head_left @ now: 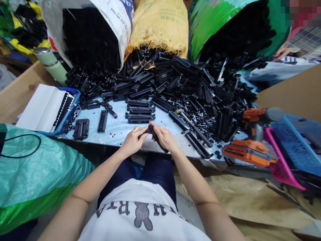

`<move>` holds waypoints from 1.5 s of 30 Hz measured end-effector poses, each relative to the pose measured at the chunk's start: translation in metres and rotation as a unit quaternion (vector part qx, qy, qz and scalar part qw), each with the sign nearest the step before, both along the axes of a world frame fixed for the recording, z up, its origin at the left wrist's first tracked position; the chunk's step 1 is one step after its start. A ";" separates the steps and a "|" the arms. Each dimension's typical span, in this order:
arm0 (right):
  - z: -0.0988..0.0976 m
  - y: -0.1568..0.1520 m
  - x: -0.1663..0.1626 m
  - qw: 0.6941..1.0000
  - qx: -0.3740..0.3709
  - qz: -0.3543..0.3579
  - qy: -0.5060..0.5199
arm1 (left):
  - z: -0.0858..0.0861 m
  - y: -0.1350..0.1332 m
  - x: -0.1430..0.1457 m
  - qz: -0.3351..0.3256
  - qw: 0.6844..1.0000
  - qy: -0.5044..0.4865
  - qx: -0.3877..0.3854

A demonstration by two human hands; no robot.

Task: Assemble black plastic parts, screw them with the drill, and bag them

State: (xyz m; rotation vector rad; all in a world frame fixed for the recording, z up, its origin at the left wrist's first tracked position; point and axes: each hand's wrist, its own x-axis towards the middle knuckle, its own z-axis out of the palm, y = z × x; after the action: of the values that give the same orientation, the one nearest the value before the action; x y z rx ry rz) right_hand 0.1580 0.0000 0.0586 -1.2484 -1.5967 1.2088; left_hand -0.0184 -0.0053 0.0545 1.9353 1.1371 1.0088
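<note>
Left hand, right hand: both curled, fingertips pinching one black plastic strip between them at table near edge. Strip slants from 11 to 5 under right palm. Ring on left hand.
12 o'clock, near: three or four parallel strips.
1 o'clock: loose heap, uncountable.
Far 12: three sacks, white, yellow, green; print illegible.
3 o'clock: orange drill.
6 o'clock: shirt lettering upside down, unreadable.
</note>
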 end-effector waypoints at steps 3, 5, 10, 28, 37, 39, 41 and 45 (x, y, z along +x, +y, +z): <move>-0.001 -0.002 0.002 0.997 0.062 0.032 -0.045 | -0.001 -0.006 0.007 0.021 0.999 -0.007 0.026; -0.002 -0.006 -0.005 0.996 0.083 -0.014 -0.023 | -0.001 -0.011 0.016 0.086 0.994 -0.037 0.059; -0.007 -0.013 -0.025 0.992 0.113 -0.058 -0.013 | -0.004 -0.010 0.029 0.116 0.985 -0.051 0.115; 0.033 0.161 0.250 0.736 0.053 -0.398 -0.545 | -0.035 0.025 0.025 -0.108 0.914 0.368 0.133; 0.028 0.204 0.309 0.690 -0.117 -0.461 -0.546 | -0.055 0.017 0.016 -0.010 0.902 0.400 0.159; 0.032 0.206 0.317 0.711 -0.146 -0.467 -0.505 | -0.056 0.016 0.015 -0.003 0.901 0.406 0.152; 0.040 0.200 0.322 0.732 -0.115 -0.484 -0.466 | -0.055 0.015 0.013 0.001 0.904 0.406 0.134; 0.055 0.155 0.275 0.841 0.055 -0.444 -0.304 | -0.042 0.015 0.018 -0.008 0.949 0.305 0.083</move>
State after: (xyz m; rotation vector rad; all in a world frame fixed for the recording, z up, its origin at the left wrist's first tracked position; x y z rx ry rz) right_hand 0.4328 0.1546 0.1140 -2.0864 -1.1586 0.1165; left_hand -0.0004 0.0094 0.0127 2.4836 1.3882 0.5067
